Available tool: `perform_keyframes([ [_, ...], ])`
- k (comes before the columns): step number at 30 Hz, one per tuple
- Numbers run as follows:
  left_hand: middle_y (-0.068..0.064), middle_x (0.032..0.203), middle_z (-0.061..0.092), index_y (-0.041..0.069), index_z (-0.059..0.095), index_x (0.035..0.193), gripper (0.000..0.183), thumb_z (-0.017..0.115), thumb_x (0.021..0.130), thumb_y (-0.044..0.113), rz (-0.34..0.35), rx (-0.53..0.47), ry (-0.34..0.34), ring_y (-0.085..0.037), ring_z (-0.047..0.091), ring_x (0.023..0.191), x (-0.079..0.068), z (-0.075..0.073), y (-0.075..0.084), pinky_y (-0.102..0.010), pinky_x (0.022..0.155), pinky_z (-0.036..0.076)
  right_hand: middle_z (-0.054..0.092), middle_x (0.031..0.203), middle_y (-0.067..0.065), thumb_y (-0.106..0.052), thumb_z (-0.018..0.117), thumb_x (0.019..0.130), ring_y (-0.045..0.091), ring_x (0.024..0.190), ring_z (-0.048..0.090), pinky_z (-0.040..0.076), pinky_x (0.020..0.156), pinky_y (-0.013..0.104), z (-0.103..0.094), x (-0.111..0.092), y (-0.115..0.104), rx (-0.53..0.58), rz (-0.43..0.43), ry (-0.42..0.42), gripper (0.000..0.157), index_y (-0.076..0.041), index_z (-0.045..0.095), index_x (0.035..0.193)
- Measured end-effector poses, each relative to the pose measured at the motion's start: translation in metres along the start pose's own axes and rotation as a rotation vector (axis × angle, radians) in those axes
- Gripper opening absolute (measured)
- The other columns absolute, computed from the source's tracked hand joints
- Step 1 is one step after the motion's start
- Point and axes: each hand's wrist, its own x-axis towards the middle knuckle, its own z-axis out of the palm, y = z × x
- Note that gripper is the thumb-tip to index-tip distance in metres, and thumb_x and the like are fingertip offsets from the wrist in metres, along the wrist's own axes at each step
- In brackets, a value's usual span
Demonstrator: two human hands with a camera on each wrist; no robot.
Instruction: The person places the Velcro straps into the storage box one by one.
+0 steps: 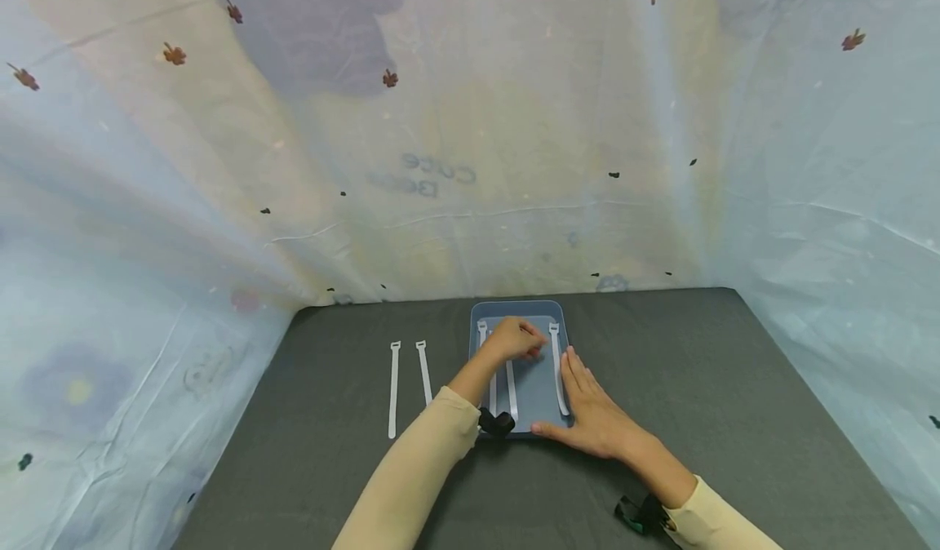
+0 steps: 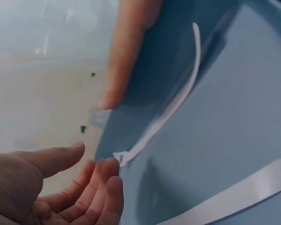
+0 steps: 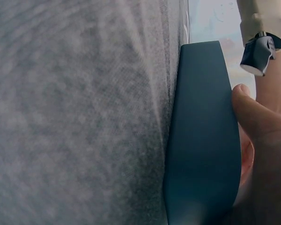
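A blue tray (image 1: 534, 395) lies on the dark cloth with several white straps in it, each flat with a slotted head like a cable tie. My left hand (image 1: 514, 339) hangs over the tray's far half, fingers loosely bent and thumb apart, holding nothing. In the left wrist view, its fingertips overlap the slotted head of one white strap (image 2: 166, 112); a second strap (image 2: 243, 194) lies nearer. That strap along the tray's right side (image 1: 558, 370) runs lengthwise. My right hand (image 1: 598, 419) rests at the tray's near right corner, fingers straight along the right wall, thumb at the near rim.
Left of the tray, two more white straps lie lengthwise on the dark cloth, an outer strap (image 1: 393, 387) and an inner strap (image 1: 423, 370) partly covered by my left sleeve. A patterned pale curtain (image 1: 514, 166) hangs behind and beside the table (image 1: 698, 370).
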Motion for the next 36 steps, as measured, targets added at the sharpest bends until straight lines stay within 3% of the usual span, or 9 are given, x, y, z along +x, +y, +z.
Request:
perform_keyframes([
  [5,-0.008,0.096,0.076,0.003,0.075,0.112,0.023,0.079,0.101,0.022,0.042,-0.035,-0.027,-0.029,0.078,0.095,-0.005,-0.014,-0.004,-0.045,0.088,0.065,-0.005,0.177,0.027,-0.079,0.066,0.091,0.042,0.165,0.004,0.016,0.131,0.061,0.001,0.000,0.000,0.002,0.003,-0.005,0.131,0.008,0.006,0.168],
  [9,-0.012,0.099,0.077,0.000,0.075,0.115,0.026,0.078,0.102,0.022,0.095,-0.049,-0.039,-0.038,0.078,0.101,-0.012,-0.027,-0.008,-0.049,0.092,0.064,-0.006,0.177,0.026,-0.079,0.067,0.091,0.042,0.165,0.003,0.016,0.131,0.062,0.001,-0.001,-0.001,0.007,0.009,-0.009,0.132,0.008,0.005,0.168],
  [13,-0.014,0.101,0.078,0.000,0.074,0.116,0.027,0.076,0.102,0.023,0.119,-0.047,-0.037,-0.040,0.077,0.103,-0.018,-0.039,-0.014,-0.047,0.091,0.065,-0.005,0.177,0.027,-0.078,0.068,0.091,0.042,0.165,0.003,0.016,0.131,0.062,0.001,-0.001,-0.002,0.008,0.013,-0.008,0.132,0.008,0.005,0.168],
  [22,-0.020,0.109,0.078,-0.002,0.071,0.119,0.030,0.074,0.104,0.024,0.125,-0.041,-0.011,-0.041,0.077,0.104,-0.026,-0.060,-0.029,-0.047,0.091,0.065,-0.005,0.178,0.026,-0.079,0.068,0.090,0.042,0.165,0.003,0.015,0.131,0.062,0.001,-0.001,-0.003,0.007,0.020,-0.005,0.133,0.008,0.004,0.168],
  [32,-0.021,0.108,0.078,-0.004,0.072,0.118,0.026,0.074,0.104,0.018,0.116,-0.060,0.050,-0.033,0.078,0.098,-0.041,-0.083,-0.038,-0.043,0.088,0.065,-0.005,0.177,0.027,-0.077,0.070,0.090,0.043,0.165,0.003,0.015,0.131,0.062,0.000,-0.001,-0.003,0.005,0.012,0.002,0.133,0.009,0.004,0.168],
  [36,-0.022,0.110,0.077,-0.004,0.070,0.119,0.025,0.073,0.105,0.016,0.103,-0.084,0.061,-0.038,0.076,0.102,-0.047,-0.092,-0.043,-0.046,0.091,0.064,-0.006,0.178,0.026,-0.078,0.069,0.090,0.041,0.165,0.001,0.014,0.132,0.060,0.000,0.001,-0.002,-0.001,0.017,-0.006,0.133,0.007,0.004,0.169],
])
